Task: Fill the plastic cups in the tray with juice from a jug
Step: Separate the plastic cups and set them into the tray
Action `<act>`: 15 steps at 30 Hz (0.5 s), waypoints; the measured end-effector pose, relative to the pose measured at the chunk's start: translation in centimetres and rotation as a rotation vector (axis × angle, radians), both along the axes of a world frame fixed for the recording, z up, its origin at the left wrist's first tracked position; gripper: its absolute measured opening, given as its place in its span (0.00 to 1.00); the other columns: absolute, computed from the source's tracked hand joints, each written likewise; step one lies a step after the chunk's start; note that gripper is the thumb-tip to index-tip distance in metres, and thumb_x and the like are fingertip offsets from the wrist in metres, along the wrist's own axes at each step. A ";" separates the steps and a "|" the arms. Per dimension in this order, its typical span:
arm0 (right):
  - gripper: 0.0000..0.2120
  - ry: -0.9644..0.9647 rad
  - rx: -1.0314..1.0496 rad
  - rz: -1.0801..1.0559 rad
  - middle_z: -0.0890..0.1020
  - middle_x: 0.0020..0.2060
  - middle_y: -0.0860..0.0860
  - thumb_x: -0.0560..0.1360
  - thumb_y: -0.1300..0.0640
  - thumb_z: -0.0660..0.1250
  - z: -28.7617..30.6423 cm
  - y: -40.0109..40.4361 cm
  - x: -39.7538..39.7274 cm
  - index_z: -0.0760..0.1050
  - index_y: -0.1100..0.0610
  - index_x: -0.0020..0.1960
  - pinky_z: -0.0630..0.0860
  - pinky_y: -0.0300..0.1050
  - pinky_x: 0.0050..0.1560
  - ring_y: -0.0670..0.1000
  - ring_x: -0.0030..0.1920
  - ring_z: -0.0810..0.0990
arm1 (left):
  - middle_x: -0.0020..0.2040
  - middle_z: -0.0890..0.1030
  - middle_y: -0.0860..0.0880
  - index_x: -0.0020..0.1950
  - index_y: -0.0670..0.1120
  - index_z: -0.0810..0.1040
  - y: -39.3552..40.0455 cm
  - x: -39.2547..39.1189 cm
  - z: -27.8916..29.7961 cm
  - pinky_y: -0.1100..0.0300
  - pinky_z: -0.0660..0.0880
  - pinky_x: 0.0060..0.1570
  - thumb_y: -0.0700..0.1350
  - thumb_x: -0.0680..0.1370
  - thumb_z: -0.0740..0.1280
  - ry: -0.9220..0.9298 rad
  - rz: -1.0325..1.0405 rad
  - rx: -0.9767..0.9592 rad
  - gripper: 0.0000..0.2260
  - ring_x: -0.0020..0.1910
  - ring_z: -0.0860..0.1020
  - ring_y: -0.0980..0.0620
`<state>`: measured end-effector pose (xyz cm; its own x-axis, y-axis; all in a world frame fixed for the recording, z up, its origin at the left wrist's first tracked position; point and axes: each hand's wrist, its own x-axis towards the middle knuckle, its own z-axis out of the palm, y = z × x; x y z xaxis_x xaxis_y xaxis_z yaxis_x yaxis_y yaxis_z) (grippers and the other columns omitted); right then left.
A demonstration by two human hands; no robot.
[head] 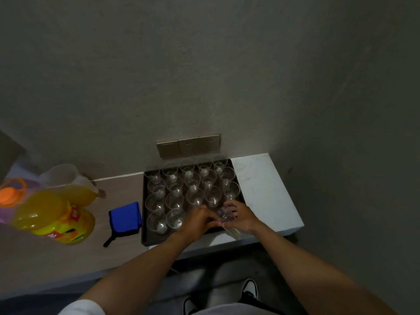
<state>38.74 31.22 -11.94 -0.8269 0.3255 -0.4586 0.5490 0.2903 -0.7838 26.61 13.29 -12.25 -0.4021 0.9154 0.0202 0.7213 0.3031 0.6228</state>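
Gripping clear cup stack (227,220) sideways, right hand (241,218) and left hand (200,220) fingers curled; tray (144,223) cups empty.

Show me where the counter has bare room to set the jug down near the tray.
Bare white counter lies right of the tray. A narrow strip lies between the blue cloth and the juice bottle. The tray is packed with cups; both hands crowd its near right corner.

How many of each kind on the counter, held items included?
Cups standing in tray, visible: 17
Cup stack in both hands: 1 (cups in it unclear)
Tray: 1
Jug: 1
Bottle: 1
Cloth: 1
Total: 22
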 end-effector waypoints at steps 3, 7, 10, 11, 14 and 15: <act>0.39 -0.008 0.031 0.033 0.80 0.61 0.50 0.64 0.61 0.84 0.1 0.1 0.0 0.71 0.53 0.71 0.78 0.37 0.57 0.51 0.63 0.79 | 0.42 0.85 0.58 0.46 0.54 0.87 0.3 0.1 -0.1 0.72 0.68 0.44 0.54 0.73 0.76 0.008 0.009 -0.023 0.05 0.39 0.75 0.67; 0.42 -0.001 0.039 0.047 0.78 0.62 0.51 0.65 0.63 0.83 0.4 0.1 0.2 0.67 0.52 0.74 0.76 0.31 0.49 0.49 0.61 0.78 | 0.34 0.82 0.58 0.35 0.55 0.80 0.5 -0.1 -0.5 0.66 0.74 0.40 0.53 0.68 0.81 -0.114 0.106 -0.047 0.11 0.37 0.79 0.61; 0.40 -0.014 0.083 0.047 0.78 0.60 0.48 0.66 0.62 0.82 0.3 0.2 0.4 0.69 0.52 0.73 0.75 0.31 0.49 0.48 0.59 0.78 | 0.35 0.81 0.57 0.36 0.56 0.78 0.5 0.1 0.2 0.65 0.74 0.39 0.52 0.71 0.79 -0.126 0.110 -0.009 0.11 0.37 0.79 0.59; 0.39 -0.024 0.108 0.045 0.78 0.59 0.46 0.66 0.61 0.83 0.2 0.2 0.4 0.70 0.50 0.72 0.77 0.35 0.53 0.47 0.59 0.78 | 0.35 0.81 0.56 0.38 0.55 0.78 0.5 0.1 0.3 0.62 0.74 0.39 0.52 0.74 0.77 -0.117 0.117 0.016 0.09 0.37 0.78 0.58; 0.35 -0.052 0.167 0.019 0.79 0.57 0.44 0.65 0.57 0.83 -0.1 0.5 0.6 0.72 0.47 0.67 0.79 0.49 0.61 0.48 0.57 0.80 | 0.36 0.78 0.55 0.41 0.54 0.77 0.6 0.0 0.6 0.56 0.74 0.41 0.54 0.80 0.69 -0.082 0.176 0.085 0.09 0.39 0.75 0.57; 0.34 -0.057 0.180 0.009 0.79 0.56 0.43 0.65 0.56 0.83 -0.1 0.6 0.8 0.72 0.47 0.67 0.79 0.50 0.61 0.48 0.57 0.80 | 0.37 0.77 0.56 0.42 0.54 0.76 0.6 0.0 0.7 0.56 0.74 0.42 0.54 0.81 0.68 -0.048 0.194 0.099 0.09 0.41 0.74 0.57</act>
<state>39.50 31.80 -12.07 -0.8043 0.3996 -0.4398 0.5880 0.4283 -0.6861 26.59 13.87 -11.54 -0.5733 0.8152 0.0828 0.6240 0.3689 0.6888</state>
